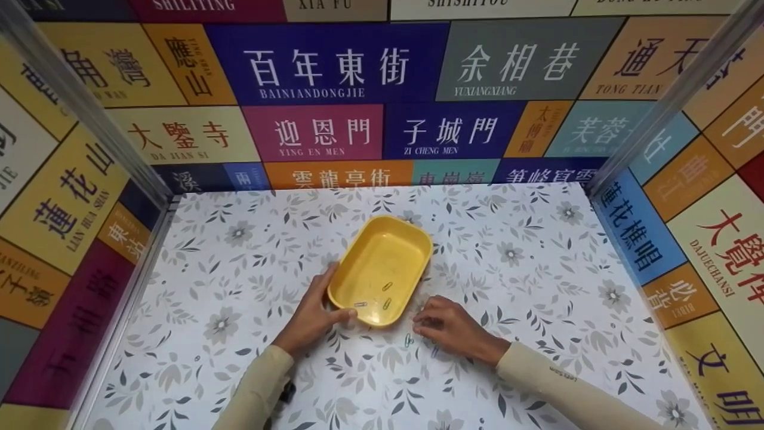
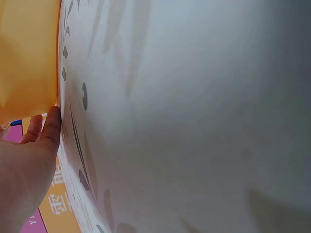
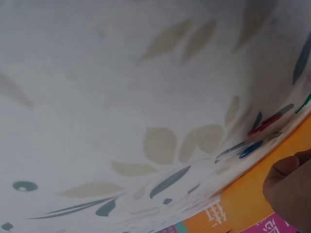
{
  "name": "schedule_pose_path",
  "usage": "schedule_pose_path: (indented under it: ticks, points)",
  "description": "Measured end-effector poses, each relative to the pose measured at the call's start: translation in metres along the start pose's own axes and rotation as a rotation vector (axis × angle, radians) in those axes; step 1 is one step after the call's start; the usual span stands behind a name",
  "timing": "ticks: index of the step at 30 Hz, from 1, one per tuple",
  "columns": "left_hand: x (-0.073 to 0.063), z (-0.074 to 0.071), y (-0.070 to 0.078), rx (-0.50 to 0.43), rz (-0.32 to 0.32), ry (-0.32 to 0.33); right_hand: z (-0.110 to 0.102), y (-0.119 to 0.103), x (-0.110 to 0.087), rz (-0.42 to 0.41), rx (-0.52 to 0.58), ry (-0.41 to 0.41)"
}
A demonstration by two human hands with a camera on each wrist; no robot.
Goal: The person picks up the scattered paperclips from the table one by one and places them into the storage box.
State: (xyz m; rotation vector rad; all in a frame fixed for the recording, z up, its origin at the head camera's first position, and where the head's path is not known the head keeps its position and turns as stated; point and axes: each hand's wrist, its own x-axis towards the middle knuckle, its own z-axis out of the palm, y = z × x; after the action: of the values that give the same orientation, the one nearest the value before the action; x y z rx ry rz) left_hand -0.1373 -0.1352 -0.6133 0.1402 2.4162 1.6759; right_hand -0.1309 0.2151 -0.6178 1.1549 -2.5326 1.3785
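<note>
On flowery white tabletop, holding yellow tray mid-frame with left hand. With bent fingers on right hand, cannot tell if pinching anything. Just below and left of that nearer hand: green paper clip, long side up-down.

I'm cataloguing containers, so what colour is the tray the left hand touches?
The tray is yellow, seen best in the head view.

Small three-sided booth around a table; wider building cannot be told. Signs: back panel rising behind table's far edge, left panel and right panel along its side edges, all coloured blocks, Chinese characters, romanised names. Pale strips at far corners. Tabletop white, grey floral print.
</note>
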Motion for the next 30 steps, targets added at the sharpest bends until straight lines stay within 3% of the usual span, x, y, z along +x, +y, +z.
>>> schedule_pose_path:
  ticks: [13, 21, 30]
  points:
    - [-0.0002, -0.0004, 0.0012, 0.008, -0.008, -0.003, 0.0012, 0.0071, -0.0018, -0.008, -0.021, -0.095]
    - [0.0017, -0.0006, -0.0032, -0.017, 0.026, -0.016, 0.0044, 0.0087, -0.0020, -0.012, -0.029, -0.145]
    - [0.0017, 0.0003, -0.0004, 0.010, -0.037, -0.003, 0.0073, 0.0103, 0.0002, -0.026, -0.030, -0.166]
